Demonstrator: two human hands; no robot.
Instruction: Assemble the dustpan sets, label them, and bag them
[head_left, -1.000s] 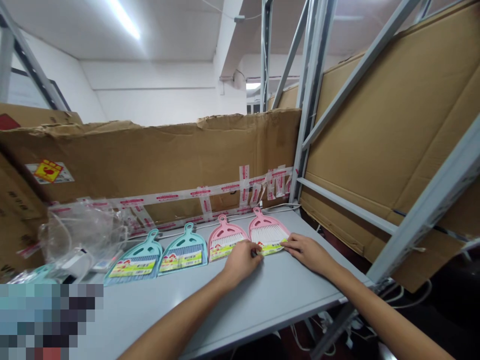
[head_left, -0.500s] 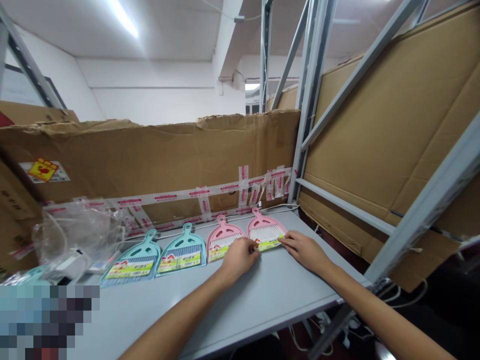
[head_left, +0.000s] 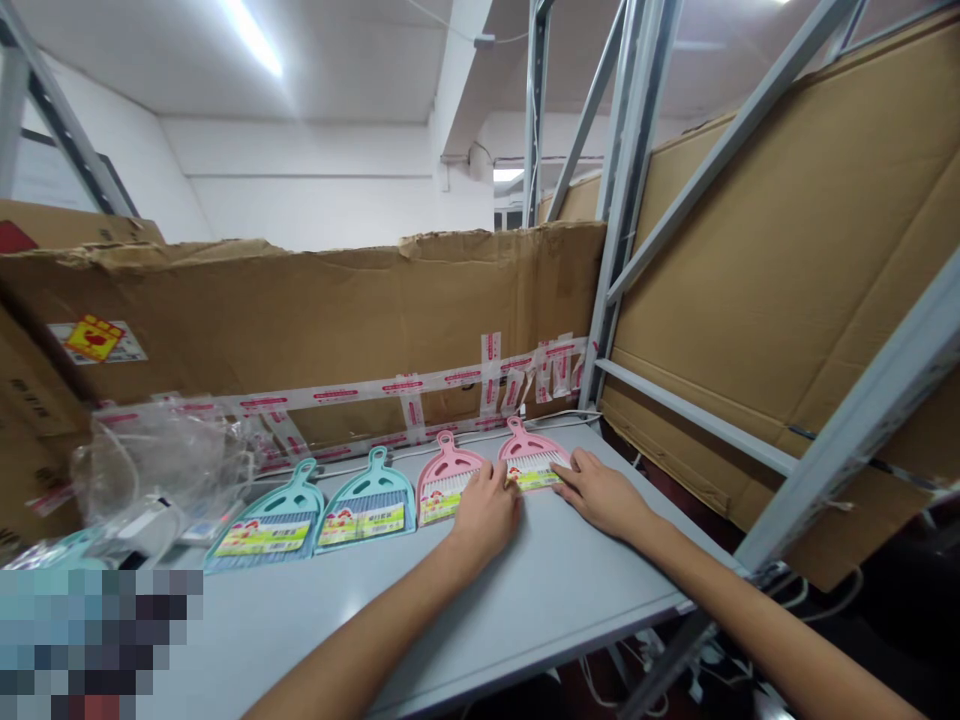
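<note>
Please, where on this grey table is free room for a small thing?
The widest bare patch of the grey table lies between the left forearm and right forearm, reaching the front edge. Another lies before the turquoise dustpan sets, left of the left forearm. Crowded: around the pink sets, where the left hand and right hand are, and beside the plastic bag.

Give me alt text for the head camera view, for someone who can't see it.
A person's left hand and right hand flank the label of the rightmost pink dustpan-and-brush set on a gray table. Left of it lie another pink set and two teal sets, before a taped cardboard box.
</note>
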